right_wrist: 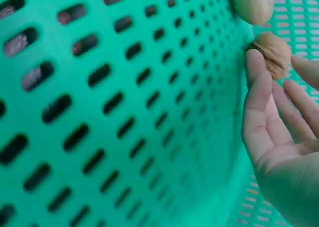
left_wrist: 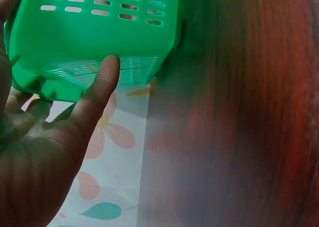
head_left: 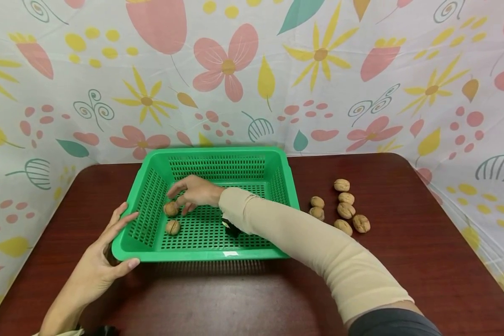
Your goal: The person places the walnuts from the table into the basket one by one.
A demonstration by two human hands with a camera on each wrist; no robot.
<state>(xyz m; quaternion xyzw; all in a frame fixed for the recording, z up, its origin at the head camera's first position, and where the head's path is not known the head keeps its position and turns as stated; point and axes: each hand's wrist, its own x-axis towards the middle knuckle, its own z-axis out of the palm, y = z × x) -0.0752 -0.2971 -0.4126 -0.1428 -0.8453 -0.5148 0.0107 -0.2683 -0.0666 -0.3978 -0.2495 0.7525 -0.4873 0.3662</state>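
A green plastic basket (head_left: 210, 255) with slotted walls stands on the table. My left hand (head_left: 90, 266) holds its near left corner, with the fingers at the left rim and the thumb against the front; the left wrist view shows the thumb (left_wrist: 102, 85) on the green plastic. Inside the basket, my right hand (head_left: 197, 192) is by the left wall, fingers spread around a walnut (head_left: 171, 209) on the basket's floor. In the right wrist view the fingertips are at this walnut (right_wrist: 271, 55), without a visible firm grip. A second walnut (head_left: 172, 227) lies nearer the front.
Several loose walnuts (head_left: 346, 210) lie on the dark red table (head_left: 420, 233) to the right of the basket, under and beyond the right forearm. A flower-printed cloth (head_left: 319, 107) hangs behind the table and along its sides.
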